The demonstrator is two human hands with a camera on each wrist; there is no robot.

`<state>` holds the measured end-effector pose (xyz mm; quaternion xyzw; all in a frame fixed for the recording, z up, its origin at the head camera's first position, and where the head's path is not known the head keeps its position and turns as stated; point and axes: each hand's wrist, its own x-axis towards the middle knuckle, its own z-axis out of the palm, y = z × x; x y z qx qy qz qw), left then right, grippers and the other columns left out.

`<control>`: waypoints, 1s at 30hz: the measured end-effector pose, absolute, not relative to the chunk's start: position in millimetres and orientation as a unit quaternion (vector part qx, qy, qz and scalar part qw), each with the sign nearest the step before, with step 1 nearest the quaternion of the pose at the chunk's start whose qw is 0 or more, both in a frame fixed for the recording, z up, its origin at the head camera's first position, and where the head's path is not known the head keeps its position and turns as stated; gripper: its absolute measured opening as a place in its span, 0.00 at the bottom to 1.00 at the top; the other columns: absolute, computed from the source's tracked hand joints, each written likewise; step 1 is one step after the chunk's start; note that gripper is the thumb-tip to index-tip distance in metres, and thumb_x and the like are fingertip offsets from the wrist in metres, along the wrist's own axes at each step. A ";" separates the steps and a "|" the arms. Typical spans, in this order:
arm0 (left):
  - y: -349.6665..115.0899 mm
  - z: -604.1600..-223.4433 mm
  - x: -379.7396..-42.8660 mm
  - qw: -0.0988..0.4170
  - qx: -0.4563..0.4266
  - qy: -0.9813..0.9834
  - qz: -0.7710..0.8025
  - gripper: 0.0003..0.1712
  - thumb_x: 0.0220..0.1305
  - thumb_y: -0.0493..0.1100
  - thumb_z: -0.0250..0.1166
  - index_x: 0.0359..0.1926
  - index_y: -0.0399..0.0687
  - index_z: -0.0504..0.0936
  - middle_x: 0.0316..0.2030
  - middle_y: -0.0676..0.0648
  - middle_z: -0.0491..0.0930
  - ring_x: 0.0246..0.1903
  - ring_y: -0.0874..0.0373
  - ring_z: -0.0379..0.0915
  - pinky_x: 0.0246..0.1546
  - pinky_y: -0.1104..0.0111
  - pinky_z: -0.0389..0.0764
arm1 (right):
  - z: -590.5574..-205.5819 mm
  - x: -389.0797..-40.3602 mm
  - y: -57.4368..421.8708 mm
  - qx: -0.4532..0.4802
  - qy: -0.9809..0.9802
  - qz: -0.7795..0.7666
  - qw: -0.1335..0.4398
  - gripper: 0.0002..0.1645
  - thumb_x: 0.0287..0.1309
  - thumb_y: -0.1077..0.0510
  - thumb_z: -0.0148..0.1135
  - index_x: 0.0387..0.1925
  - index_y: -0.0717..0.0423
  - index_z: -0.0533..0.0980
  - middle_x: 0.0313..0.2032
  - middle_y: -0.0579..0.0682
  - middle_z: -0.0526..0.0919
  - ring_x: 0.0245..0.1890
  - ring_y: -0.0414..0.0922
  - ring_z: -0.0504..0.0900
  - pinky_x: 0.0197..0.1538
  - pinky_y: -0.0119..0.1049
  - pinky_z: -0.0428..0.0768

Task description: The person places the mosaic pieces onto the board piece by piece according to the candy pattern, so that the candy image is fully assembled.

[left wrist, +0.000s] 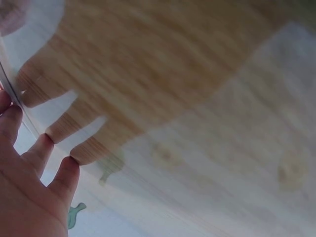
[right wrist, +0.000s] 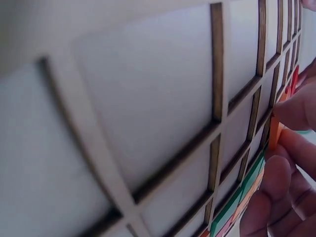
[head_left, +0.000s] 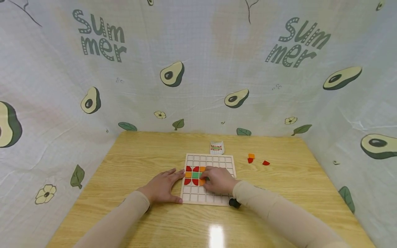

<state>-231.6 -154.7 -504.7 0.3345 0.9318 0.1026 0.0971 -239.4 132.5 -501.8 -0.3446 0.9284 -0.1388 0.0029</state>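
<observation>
A pale wooden grid board point(head_left: 193, 197) lies on the table with red quarter-round, orange square and green square tiles set in its left and middle cells. My left hand point(head_left: 162, 187) lies beside its left edge, fingers spread and fingertips point(left wrist: 71, 165) on the table at the rim. Over the middle of the board is my right hand point(head_left: 218, 181), pinching an orange square tile point(right wrist: 274, 132) between thumb and fingers. The tile stands at a cell among the orange and green ones. In the head view this hand covers part of the pattern.
A small printed pattern card point(head_left: 216, 147) lies just behind the board. To the right are a loose orange tile point(head_left: 251, 156), a red tile point(head_left: 250, 160) against it and another red piece point(head_left: 266, 163). A patterned cloth point(head_left: 198, 103) surrounds the table's back and sides.
</observation>
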 end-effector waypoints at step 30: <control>-154.0 -503.4 -229.4 0.099 0.333 0.932 0.102 0.59 0.49 0.79 0.63 0.77 0.57 0.61 0.76 0.56 0.55 0.74 0.46 0.48 0.66 0.43 0.58 | -486.1 -249.3 185.9 -0.296 0.927 -0.227 0.026 0.14 0.60 0.54 0.68 0.48 0.47 0.84 0.43 0.39 0.81 0.29 0.35 0.74 0.37 0.34 0.76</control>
